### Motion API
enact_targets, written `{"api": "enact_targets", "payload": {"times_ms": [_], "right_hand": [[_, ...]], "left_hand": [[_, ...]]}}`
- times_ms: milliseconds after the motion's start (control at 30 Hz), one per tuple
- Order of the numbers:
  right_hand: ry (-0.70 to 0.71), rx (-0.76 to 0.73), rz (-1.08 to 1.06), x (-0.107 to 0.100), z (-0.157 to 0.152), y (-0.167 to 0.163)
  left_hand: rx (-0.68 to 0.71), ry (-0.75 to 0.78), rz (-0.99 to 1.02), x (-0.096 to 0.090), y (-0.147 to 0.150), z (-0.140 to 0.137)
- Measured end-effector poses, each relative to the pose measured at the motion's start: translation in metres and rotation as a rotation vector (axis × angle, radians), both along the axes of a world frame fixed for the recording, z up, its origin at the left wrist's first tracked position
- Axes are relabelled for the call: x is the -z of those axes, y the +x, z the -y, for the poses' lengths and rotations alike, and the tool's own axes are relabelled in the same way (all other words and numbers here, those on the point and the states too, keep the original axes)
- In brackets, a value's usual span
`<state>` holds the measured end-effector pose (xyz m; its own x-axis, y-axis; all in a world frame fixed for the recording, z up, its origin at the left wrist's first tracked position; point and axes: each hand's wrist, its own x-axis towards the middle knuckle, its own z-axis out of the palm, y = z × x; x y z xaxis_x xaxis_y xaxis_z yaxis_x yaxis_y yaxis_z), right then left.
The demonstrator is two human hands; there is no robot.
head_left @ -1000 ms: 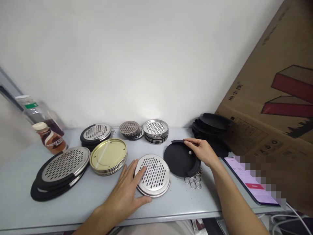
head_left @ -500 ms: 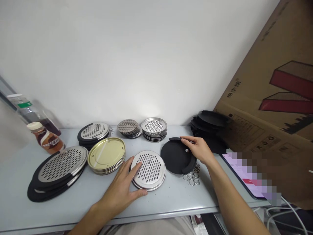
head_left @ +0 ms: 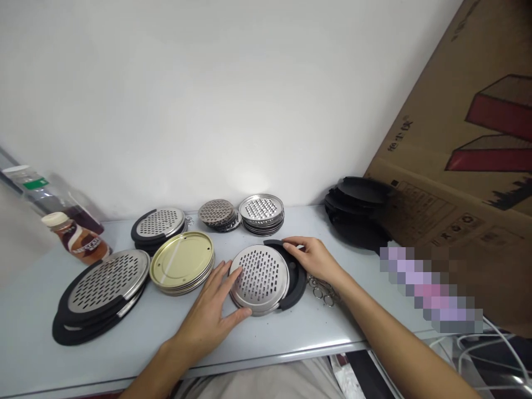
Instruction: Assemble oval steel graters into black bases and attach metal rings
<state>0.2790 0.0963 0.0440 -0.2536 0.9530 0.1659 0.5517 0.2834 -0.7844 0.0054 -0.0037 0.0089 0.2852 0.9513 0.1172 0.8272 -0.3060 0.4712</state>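
A silver slotted grater disc (head_left: pixel 260 277) lies flat at the table's front middle, with metal showing beneath its lower rim. My left hand (head_left: pixel 214 305) holds its left side, fingers at the upper left and thumb at the lower edge. The disc's right part overlaps a round black tray (head_left: pixel 296 280) with a raised curved rim. Gripping that rim at the upper right is my right hand (head_left: pixel 310 257), thumb and fingers pinched on it. Small metal rings (head_left: pixel 322 291) lie just right of the tray, partly behind my right forearm.
Gold lids (head_left: pixel 183 260) are stacked left of my left hand. Assembled graters (head_left: pixel 103 282) and two bottles (head_left: pixel 78 238) stand farther left. Along the wall are small discs (head_left: pixel 216 213), toothed grater discs (head_left: pixel 261 210) and black trays (head_left: pixel 357 205). A large carton (head_left: pixel 449 183) leans at right.
My right hand has brought the black tray leftward, so it now meets and partly lies under the slotted disc. My left hand keeps its hold on the disc. The view has shifted slightly.
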Motion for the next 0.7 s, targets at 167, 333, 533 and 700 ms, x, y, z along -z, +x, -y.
{"api": "enact_targets", "payload": {"times_ms": [167,333,533,700], "right_hand": [[0.082,-0.181,0.141,-0.008,0.008,-0.001],[0.020,-0.414,0.155,-0.019,0.014,0.015],[-0.005,-0.356,0.139,-0.001,0.041,0.022],[0.032,-0.223,0.071,0.015,0.059,0.016]], "left_hand": [[0.002,0.001,0.023,-0.002,0.001,0.000],[0.091,-0.068,0.020,-0.013,0.000,-0.010],[0.144,-0.157,0.024,-0.031,-0.010,-0.019],[0.102,-0.126,0.133,-0.023,-0.014,-0.019]]}}
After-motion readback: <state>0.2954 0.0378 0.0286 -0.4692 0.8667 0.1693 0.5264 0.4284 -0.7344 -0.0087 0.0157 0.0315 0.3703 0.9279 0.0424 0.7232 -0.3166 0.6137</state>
